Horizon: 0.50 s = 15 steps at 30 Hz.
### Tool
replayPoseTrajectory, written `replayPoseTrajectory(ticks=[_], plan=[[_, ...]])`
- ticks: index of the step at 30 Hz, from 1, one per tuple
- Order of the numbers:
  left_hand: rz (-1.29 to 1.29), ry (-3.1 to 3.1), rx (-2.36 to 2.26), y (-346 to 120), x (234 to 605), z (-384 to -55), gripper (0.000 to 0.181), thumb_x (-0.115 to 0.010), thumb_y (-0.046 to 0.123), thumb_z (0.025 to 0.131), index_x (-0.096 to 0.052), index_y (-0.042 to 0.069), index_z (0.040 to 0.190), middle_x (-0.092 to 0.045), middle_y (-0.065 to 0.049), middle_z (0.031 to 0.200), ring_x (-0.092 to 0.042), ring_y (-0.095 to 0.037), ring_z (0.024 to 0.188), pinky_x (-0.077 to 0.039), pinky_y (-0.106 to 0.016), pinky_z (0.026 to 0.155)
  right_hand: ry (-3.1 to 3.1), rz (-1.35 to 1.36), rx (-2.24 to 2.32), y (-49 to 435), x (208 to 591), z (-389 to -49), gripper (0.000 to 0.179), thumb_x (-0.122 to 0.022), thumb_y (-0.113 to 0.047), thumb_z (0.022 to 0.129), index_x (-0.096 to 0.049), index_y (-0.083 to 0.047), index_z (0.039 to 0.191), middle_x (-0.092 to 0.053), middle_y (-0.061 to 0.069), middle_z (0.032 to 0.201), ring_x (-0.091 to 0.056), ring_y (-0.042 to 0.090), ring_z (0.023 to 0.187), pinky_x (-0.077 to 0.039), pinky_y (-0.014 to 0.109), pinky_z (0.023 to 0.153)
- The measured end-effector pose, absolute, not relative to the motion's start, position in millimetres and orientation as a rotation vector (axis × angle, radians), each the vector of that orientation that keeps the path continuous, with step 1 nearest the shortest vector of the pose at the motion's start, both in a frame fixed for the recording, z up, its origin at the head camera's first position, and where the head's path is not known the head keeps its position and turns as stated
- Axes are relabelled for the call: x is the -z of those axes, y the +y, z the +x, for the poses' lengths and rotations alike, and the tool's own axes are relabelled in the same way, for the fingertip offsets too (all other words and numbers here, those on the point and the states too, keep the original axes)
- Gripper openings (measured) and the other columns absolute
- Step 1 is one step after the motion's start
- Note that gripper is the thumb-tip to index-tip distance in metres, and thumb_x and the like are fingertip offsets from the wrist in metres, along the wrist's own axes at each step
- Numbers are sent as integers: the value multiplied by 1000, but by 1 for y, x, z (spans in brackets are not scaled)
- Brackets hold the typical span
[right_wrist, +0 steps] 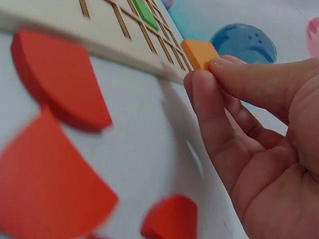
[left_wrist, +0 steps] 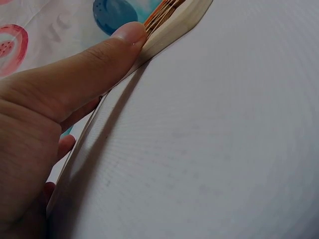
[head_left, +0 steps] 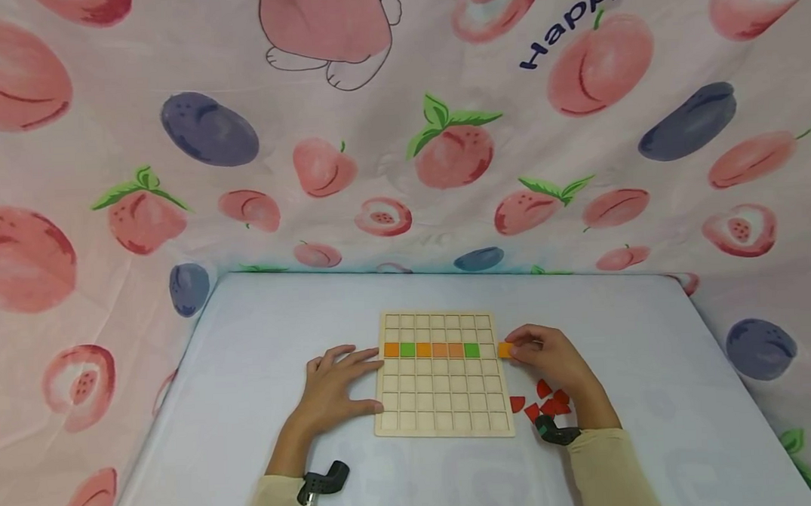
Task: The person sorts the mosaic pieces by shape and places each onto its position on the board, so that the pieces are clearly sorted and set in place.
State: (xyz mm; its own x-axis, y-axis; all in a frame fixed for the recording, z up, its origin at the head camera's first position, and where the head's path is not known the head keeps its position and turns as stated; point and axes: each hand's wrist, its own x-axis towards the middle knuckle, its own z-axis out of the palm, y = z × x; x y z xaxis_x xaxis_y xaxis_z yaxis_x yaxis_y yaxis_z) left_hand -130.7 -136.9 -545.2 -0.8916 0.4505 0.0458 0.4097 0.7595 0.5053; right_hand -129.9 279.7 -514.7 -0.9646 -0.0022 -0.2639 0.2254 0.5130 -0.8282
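A wooden grid board (head_left: 442,399) lies on the table, its third row from the far side filled with orange, green and light-orange square tiles (head_left: 440,349) except for the cell at the right end. My left hand (head_left: 333,388) rests with spread fingers along the board's left edge; in the left wrist view its thumb (left_wrist: 99,64) presses on that edge. My right hand (head_left: 546,352) pinches an orange square tile (right_wrist: 200,54) between thumb and fingertips, just beyond the right edge, level with the filled row.
Several red fan-shaped pieces (head_left: 555,405) lie loose on the white table (head_left: 279,311), right of the board and below my right hand. A fruit-print cloth (head_left: 388,156) rises behind and around the table. Each wrist wears a black camera mount (head_left: 323,481).
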Motion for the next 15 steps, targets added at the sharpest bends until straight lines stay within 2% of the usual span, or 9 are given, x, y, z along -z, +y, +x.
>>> replayPoseTrajectory(ticks=[3, 10, 15], plan=[[704, 2872, -804, -137, 546, -131, 74, -81, 65, 74, -62, 37, 140, -50, 18, 155, -34, -21, 147, -23, -53, 107, 2509, 233, 1463, 273, 515, -132, 21, -71, -20, 95, -71, -10, 114, -74, 8, 108, -67, 21, 95, -53, 25, 84], [711, 2873, -804, -137, 546, -131, 74, -81, 65, 74, -62, 38, 140, -49, 19, 155, -35, -21, 147, -23, -53, 106, 2506, 311, 1512, 262, 516, -139, 25, -76, -26, 92, -73, -8, 109, -74, 5, 102, -57, 21, 91, -46, 29, 77], [709, 2869, -804, -137, 545, -131, 74, -81, 65, 74, -62, 37, 140, -49, 18, 155, -35, -21, 147, -23, -53, 106, 2486, 380, 1523, 257, 519, -144, 28, -79, -29, 89, -75, -9, 108, -75, 3, 101, -58, 21, 97, -43, 31, 85]])
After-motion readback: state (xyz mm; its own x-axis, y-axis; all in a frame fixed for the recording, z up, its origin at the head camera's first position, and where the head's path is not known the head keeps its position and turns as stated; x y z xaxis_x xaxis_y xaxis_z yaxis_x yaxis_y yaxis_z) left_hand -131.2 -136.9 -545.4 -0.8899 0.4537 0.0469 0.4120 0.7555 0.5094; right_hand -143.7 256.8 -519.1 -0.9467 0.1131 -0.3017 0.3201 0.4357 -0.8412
